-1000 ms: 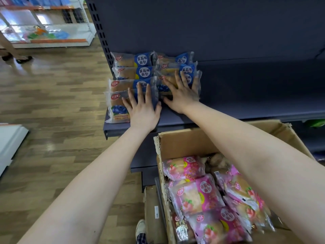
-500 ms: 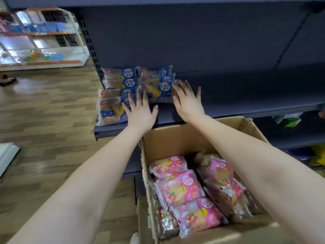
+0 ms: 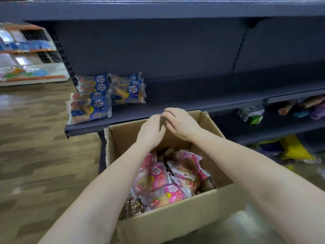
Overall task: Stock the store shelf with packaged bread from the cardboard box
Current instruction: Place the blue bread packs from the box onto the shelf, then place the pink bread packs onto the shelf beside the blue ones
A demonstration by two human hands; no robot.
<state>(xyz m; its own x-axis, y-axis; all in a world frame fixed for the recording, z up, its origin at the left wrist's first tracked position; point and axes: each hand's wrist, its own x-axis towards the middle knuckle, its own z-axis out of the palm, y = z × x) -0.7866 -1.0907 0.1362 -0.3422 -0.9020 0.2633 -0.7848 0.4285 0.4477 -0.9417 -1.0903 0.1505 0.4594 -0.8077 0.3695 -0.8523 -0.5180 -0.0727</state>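
Several blue packs of bread [image 3: 105,92] lie in two rows at the left end of the dark grey shelf [image 3: 202,95]. Below it stands an open cardboard box [image 3: 175,217] holding several pink bread packs [image 3: 163,180] and a brown pack [image 3: 134,206]. My left hand [image 3: 151,131] and my right hand [image 3: 181,123] hover close together over the box's far edge, fingers loosely bent downward, holding nothing.
The shelf to the right of the blue packs is bare. A lower shelf at the right carries mixed goods [image 3: 253,117] and a yellow item [image 3: 295,148]. Wooden floor [image 3: 35,147] stretches left, with another display rack [image 3: 26,55] at the far left.
Both hands have left the blue packs on the shelf and drawn back and down over the box. The view has shifted right and lower.
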